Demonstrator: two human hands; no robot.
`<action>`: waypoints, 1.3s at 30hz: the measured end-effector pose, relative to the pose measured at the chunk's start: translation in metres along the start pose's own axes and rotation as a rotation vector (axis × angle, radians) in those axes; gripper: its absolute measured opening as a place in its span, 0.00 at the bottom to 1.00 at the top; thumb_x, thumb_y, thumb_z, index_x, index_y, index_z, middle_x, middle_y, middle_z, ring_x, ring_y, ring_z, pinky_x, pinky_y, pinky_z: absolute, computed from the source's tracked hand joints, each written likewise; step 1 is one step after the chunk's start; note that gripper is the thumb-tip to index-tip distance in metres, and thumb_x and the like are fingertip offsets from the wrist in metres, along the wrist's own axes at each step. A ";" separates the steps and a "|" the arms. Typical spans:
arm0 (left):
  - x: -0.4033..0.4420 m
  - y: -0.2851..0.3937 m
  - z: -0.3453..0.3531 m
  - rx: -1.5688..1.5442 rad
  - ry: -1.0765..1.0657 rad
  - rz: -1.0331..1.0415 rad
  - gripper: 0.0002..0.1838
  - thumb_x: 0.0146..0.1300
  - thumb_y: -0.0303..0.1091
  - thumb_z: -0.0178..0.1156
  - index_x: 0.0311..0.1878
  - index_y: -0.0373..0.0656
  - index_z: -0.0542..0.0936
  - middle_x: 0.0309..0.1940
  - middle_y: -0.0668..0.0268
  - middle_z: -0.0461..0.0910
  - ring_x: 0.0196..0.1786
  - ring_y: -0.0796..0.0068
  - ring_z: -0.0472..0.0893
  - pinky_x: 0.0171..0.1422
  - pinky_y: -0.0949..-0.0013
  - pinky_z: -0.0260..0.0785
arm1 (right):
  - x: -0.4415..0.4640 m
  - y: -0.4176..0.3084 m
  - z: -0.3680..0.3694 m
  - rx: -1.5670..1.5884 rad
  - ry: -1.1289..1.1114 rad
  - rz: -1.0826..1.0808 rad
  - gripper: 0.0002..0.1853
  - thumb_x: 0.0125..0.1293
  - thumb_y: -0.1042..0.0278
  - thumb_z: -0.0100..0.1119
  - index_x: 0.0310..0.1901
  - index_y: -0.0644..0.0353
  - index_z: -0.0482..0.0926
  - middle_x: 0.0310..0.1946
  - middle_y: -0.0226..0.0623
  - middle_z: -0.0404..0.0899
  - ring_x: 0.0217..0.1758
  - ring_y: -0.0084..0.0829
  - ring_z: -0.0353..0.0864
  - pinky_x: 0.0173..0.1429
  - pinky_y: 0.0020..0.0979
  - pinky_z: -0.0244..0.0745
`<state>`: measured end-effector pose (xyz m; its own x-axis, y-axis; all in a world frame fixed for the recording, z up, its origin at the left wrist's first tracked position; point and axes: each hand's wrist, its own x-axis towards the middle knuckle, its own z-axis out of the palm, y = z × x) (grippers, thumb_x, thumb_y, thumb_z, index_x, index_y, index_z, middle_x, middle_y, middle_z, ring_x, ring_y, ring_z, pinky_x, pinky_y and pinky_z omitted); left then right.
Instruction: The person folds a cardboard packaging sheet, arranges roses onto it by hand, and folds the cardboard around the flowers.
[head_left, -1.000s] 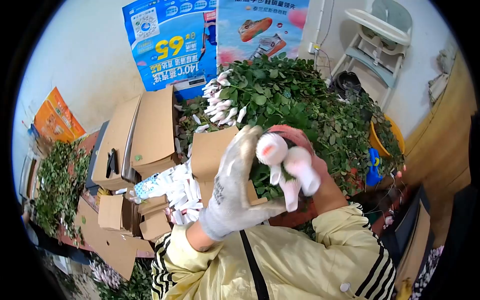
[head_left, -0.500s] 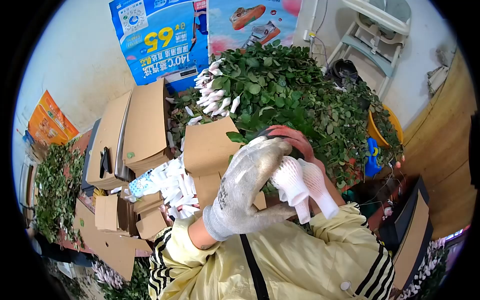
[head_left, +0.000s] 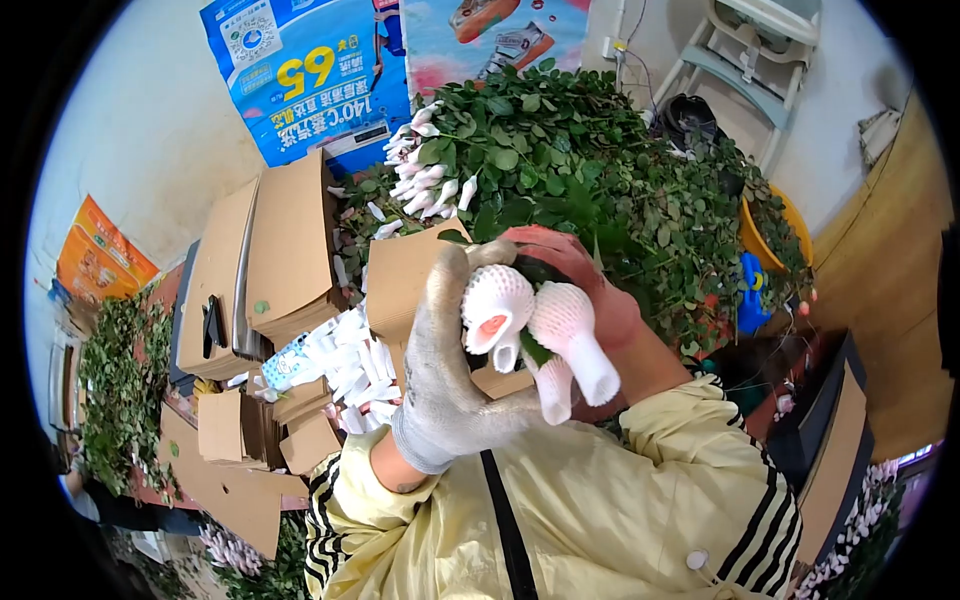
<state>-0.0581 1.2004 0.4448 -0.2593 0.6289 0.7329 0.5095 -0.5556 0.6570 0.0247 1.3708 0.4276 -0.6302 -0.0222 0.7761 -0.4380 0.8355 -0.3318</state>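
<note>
Several flower buds in white foam net sleeves stick out between my two gloved hands, with a pink-red bloom showing in the leftmost net. My left hand, in a greyish-white glove, curves around the left side of the buds, thumb below and fingers above. Behind them, my right hand, in a red glove, is wrapped round the stems, which are mostly hidden. Just beyond my hands lies a big heap of leafy stems, with netted buds at its left end.
Cardboard stacks and a pile of white net sleeves are at left. A yellow basin, a blue object and a high chair stand at right. A poster hangs behind.
My left hand first closed over the buds, then moved left and opened wider around them. The netted buds turned and shifted left, and the camera view moved slightly.
</note>
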 end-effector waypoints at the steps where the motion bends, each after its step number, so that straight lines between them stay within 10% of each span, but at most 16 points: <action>1: 0.000 0.001 -0.002 0.009 -0.007 -0.004 0.63 0.36 0.39 0.78 0.71 0.41 0.46 0.59 0.48 0.66 0.59 0.58 0.71 0.61 0.60 0.64 | 0.003 0.001 0.002 0.071 0.023 -0.047 0.28 0.45 0.71 0.65 0.52 0.60 0.73 0.55 0.43 0.72 0.58 0.44 0.70 0.63 0.40 0.62; 14: 0.008 0.001 0.008 0.087 0.211 -0.072 0.60 0.37 0.40 0.77 0.68 0.29 0.48 0.58 0.49 0.68 0.59 0.60 0.71 0.63 0.61 0.63 | 0.000 0.010 0.010 0.237 0.012 -0.002 0.37 0.46 0.64 0.71 0.59 0.60 0.66 0.57 0.41 0.70 0.60 0.42 0.69 0.63 0.39 0.61; 22: 0.022 0.007 0.013 -0.006 0.163 0.129 0.52 0.37 0.26 0.74 0.65 0.31 0.54 0.50 0.53 0.73 0.50 0.63 0.76 0.57 0.64 0.67 | -0.007 0.009 0.014 0.681 -0.023 0.595 0.38 0.44 0.61 0.73 0.58 0.60 0.68 0.58 0.39 0.68 0.62 0.39 0.67 0.65 0.37 0.60; 29: 0.019 0.004 0.014 0.092 0.145 0.204 0.56 0.32 0.34 0.77 0.66 0.33 0.55 0.50 0.53 0.75 0.49 0.53 0.76 0.55 0.57 0.64 | -0.021 0.017 0.006 0.793 -0.046 0.791 0.40 0.41 0.66 0.73 0.59 0.60 0.64 0.59 0.41 0.66 0.64 0.41 0.65 0.67 0.39 0.60; 32: 0.012 0.000 0.011 0.134 0.128 0.137 0.56 0.32 0.34 0.77 0.66 0.33 0.56 0.49 0.54 0.75 0.48 0.53 0.76 0.54 0.57 0.65 | -0.019 0.022 0.008 0.194 0.031 -0.047 0.41 0.41 0.66 0.73 0.59 0.61 0.64 0.59 0.41 0.66 0.64 0.40 0.64 0.67 0.39 0.60; 34: 0.017 0.001 0.009 0.101 0.109 0.163 0.54 0.32 0.33 0.76 0.65 0.32 0.56 0.49 0.55 0.75 0.48 0.53 0.76 0.54 0.58 0.65 | -0.021 0.024 0.007 0.421 -0.026 0.369 0.39 0.40 0.66 0.72 0.58 0.60 0.66 0.57 0.42 0.68 0.62 0.42 0.66 0.64 0.40 0.62; 39: 0.026 -0.007 -0.058 0.229 -0.240 0.251 0.58 0.37 0.51 0.73 0.65 0.28 0.52 0.59 0.41 0.64 0.60 0.53 0.70 0.64 0.52 0.63 | 0.027 0.020 -0.024 -0.197 -0.097 -0.247 0.36 0.38 0.69 0.70 0.55 0.58 0.70 0.51 0.45 0.72 0.53 0.46 0.73 0.57 0.41 0.70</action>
<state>-0.1161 1.1889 0.4694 0.0813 0.6130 0.7859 0.7088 -0.5899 0.3867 0.0141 1.3996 0.4553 -0.5824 -0.2815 0.7626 -0.4586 0.8884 -0.0223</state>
